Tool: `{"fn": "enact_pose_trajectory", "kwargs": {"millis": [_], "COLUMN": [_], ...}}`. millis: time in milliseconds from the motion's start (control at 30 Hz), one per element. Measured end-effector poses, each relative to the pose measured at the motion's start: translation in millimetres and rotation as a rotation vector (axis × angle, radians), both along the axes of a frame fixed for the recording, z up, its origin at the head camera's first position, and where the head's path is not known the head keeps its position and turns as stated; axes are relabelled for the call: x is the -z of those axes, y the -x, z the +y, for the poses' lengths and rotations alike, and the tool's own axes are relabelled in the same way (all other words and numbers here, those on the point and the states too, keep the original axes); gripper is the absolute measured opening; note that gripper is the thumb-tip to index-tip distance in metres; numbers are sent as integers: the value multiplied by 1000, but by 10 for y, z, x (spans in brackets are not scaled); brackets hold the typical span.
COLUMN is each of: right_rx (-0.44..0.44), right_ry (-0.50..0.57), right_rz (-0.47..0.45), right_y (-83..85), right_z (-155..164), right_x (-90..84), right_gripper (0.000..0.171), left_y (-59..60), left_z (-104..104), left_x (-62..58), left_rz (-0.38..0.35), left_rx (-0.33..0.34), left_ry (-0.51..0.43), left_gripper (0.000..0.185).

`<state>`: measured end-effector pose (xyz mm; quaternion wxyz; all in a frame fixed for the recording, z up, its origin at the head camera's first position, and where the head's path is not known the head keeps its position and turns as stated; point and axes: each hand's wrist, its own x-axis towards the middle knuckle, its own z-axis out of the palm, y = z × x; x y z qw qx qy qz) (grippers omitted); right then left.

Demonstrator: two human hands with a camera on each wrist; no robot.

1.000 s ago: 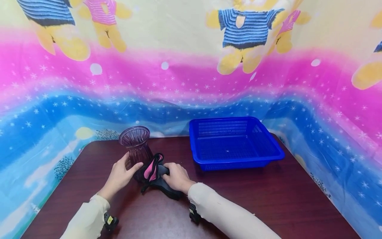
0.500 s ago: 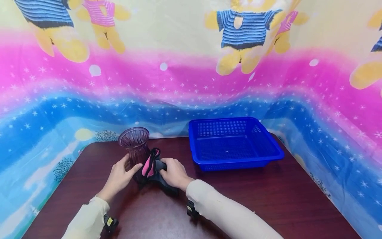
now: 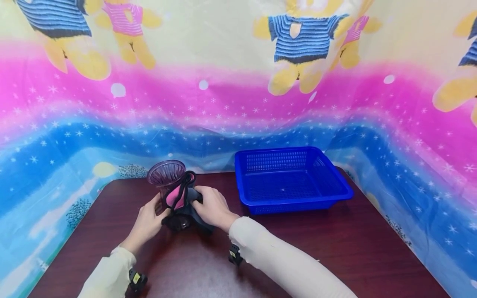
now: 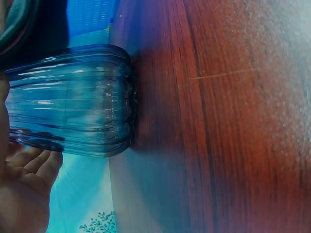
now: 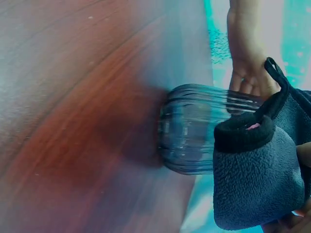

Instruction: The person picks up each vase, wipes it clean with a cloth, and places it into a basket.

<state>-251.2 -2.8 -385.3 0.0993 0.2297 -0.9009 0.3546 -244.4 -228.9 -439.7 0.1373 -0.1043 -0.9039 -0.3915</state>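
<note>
A purple ribbed glass vase [image 3: 166, 172] stands upright on the dark wooden table [image 3: 335, 248], left of centre. My left hand [image 3: 147, 221] holds its left side; in the left wrist view my left hand's [image 4: 24, 194] fingers curl under the vase [image 4: 73, 97]. My right hand [image 3: 210, 207] grips a dark grey fleece mitt [image 3: 178, 199] with pink lining and a black loop. The mitt is lifted against the vase's right side, its top near the rim. In the right wrist view the mitt [image 5: 257, 179] overlaps the vase [image 5: 194, 128].
A blue plastic mesh basket [image 3: 294, 203] with nothing in it sits on the table to the right of the vase. A bright printed sheet [image 3: 238, 103] hangs behind and round the table's sides. Both forearms wear cream sleeves.
My right hand has raised the fleece mitt off the table, up and to the left against the vase. My left hand has stayed on the vase.
</note>
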Motion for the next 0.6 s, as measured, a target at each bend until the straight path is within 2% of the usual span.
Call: {"fn": "enact_pose_trajectory", "kwargs": {"millis": [133, 233, 367, 600], "right_rx": [-6, 1, 21, 41], "right_ry": [-10, -22, -39, -78], "right_rz": [25, 18, -9, -76], "right_y": [-17, -18, -13, -12], "right_z": [-4, -4, 0, 9], "right_x": [-64, -51, 42, 232], "right_gripper": [6, 4, 6, 6], "left_y": [-4, -1, 6, 8], "left_z": [7, 2, -4, -16], "left_x": [0, -1, 12, 17], "left_rz": [9, 8, 7, 21], "left_rx": [-11, -4, 11, -5], "left_ry": [14, 12, 1, 22], "left_gripper": [58, 57, 57, 61]}}
